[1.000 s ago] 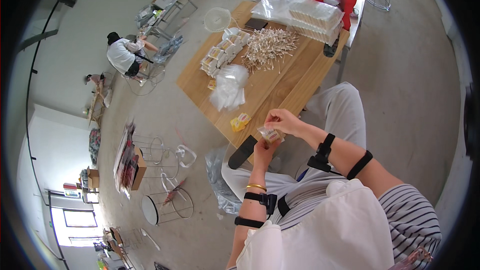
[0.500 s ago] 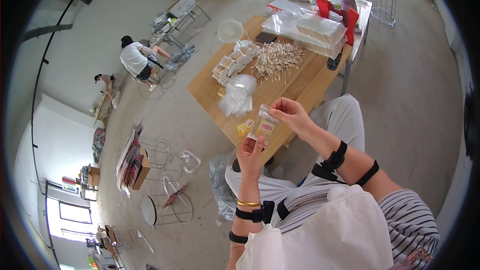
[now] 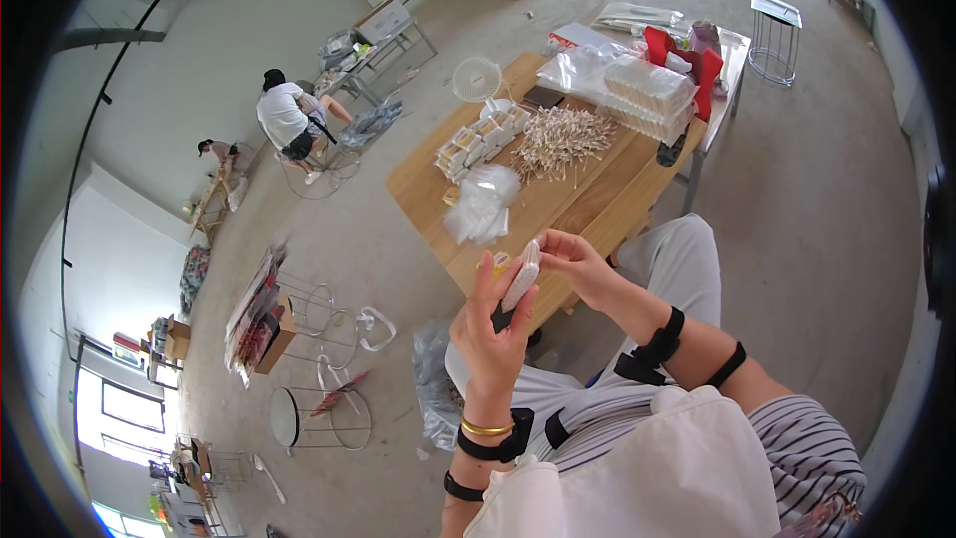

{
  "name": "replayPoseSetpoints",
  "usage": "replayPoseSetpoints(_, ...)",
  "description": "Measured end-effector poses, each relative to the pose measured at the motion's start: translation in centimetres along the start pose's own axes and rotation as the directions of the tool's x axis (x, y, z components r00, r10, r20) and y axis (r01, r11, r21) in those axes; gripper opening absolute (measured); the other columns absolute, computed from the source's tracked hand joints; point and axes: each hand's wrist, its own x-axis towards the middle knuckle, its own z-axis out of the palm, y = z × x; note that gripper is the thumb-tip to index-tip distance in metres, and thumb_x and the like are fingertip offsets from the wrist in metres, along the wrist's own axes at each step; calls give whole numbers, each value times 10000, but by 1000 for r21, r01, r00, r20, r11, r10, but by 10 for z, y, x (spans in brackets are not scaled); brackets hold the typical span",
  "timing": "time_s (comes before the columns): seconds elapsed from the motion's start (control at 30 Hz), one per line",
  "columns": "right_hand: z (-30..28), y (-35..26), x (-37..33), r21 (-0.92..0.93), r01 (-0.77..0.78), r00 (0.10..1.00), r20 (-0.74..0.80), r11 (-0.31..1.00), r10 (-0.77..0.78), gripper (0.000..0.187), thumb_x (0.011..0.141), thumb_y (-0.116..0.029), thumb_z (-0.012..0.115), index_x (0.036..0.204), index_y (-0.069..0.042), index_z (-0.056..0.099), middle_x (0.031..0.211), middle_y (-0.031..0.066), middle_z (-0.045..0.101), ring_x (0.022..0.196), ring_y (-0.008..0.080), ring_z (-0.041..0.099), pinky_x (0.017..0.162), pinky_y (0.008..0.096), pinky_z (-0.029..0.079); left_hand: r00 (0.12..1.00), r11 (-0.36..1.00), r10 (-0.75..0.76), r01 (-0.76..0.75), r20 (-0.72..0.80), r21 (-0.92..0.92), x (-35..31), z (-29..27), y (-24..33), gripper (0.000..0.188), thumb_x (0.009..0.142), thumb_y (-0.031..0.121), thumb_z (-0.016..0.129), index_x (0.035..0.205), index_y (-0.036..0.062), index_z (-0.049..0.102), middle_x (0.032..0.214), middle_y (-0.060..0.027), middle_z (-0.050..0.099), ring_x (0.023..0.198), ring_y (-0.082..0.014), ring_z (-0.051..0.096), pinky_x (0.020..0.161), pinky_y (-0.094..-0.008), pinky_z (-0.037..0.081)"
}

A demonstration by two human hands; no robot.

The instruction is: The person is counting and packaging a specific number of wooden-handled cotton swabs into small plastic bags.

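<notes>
White packet (image 3: pixel 522 281) (tilted); both grips (image 3: pixel 490 324) (image 3: pixel 574 261) hold it.

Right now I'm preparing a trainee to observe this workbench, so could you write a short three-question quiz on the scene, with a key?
1. Which hand has its fingertips at the upper end of the small packet?
2. True or false: a gold bracelet circles the person's left wrist.
3. Which of these on the wooden table looks nearest the small packet?
A) the white fan
B) the clear plastic bags
C) the loose swab pile

Key:
1. The right hand.
2. True.
3. B.
</notes>
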Motion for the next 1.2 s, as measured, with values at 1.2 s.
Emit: replayPoseSetpoints(1.2,-170,88,59,-270,-403,901,-283,875,328,241,1028,-182,560,1122,-34,724,955,-11,688,875,84,581,765,259,478,637,566,-639,769,430,-298,19,114,-242,379,970,145,662,1304,26,528,1087,-25,679,883,-72,619,728,-236,500)
